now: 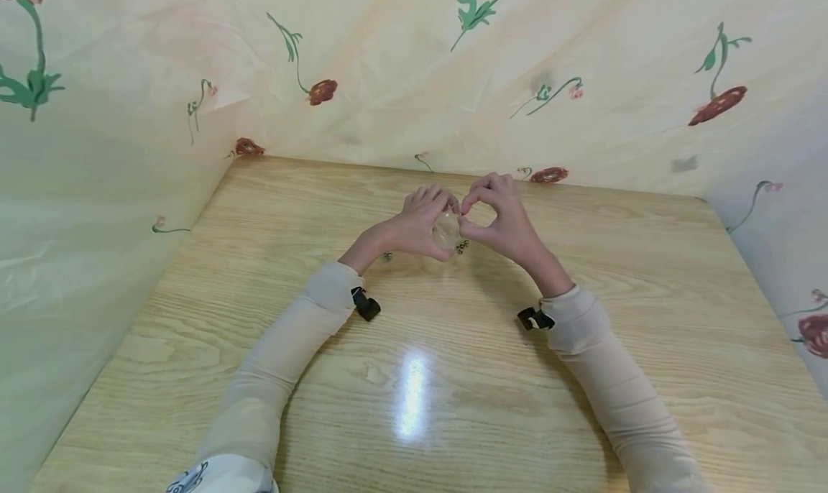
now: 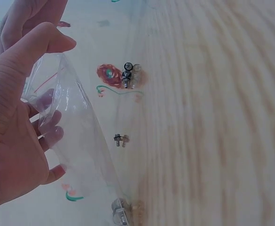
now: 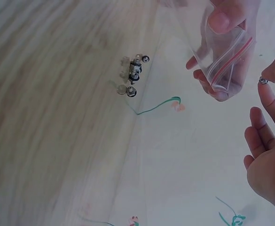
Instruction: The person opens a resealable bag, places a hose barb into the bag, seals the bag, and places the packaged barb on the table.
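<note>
My left hand [image 1: 417, 223] grips a clear zip-lock bag [image 2: 83, 136] with a red line along its seal, the thumb on one side and the fingers behind. At the bag's lower end a metal piece [image 2: 120, 212] shows. To its right, my right hand [image 1: 507, 220] pinches a small shiny metal piece [image 3: 263, 80] between thumb and forefinger, close to the bag's mouth; its exact kind I cannot tell. Below the hands, a cluster of small metal bolt-like pieces [image 1: 462, 247] with dark rings lies on the table. Another small piece [image 1: 388, 256] lies under my left wrist.
The wood-grain table [image 1: 414, 349] reaches back to a pale flowered cloth [image 1: 388, 62] that hangs behind and along both sides. A bright light reflection shows on the tabletop between the forearms. Black straps [image 1: 366, 305] sit at both sleeve cuffs.
</note>
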The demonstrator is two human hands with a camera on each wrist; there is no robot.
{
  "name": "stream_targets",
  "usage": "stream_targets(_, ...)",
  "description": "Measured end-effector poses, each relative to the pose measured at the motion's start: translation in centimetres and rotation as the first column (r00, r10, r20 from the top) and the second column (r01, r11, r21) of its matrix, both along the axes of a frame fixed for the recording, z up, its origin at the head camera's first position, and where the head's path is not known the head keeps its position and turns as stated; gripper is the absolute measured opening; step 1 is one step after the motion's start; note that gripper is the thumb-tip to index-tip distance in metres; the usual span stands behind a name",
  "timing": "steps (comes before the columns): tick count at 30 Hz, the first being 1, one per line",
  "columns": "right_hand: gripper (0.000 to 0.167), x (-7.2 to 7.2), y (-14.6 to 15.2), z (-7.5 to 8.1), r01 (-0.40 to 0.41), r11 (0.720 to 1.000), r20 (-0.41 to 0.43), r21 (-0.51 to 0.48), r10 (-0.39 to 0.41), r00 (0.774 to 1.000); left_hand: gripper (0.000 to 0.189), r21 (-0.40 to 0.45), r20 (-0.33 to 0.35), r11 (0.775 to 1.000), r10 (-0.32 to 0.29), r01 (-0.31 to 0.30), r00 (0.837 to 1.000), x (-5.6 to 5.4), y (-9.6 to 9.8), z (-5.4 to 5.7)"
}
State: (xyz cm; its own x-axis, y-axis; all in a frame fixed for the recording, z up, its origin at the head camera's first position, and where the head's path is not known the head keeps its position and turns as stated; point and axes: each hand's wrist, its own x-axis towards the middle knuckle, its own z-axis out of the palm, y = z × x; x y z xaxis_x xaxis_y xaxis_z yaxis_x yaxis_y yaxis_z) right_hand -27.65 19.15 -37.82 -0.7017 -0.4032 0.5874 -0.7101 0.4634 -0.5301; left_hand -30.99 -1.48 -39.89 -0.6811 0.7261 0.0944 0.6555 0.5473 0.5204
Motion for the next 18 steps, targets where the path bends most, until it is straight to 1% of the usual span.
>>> stream_targets(7, 0.007, 0.0, -0.1, -0.6, 0.009, 0.999, -0.002, 0.032, -0.009, 1.000, 0.071, -0.005, -0.009, 1.000, 0.000, 0.000, 1.000, 0.1, 0.0, 0.0)
stream_targets(18, 0.006, 0.1, -0.4, -1.2, 0.005, 0.999, 0.000, 0.040, -0.005, 1.000, 0.067, -0.007, 0.008, 1.000, -0.006, 0.006, 1.000, 0.4, 0.0, 0.3)
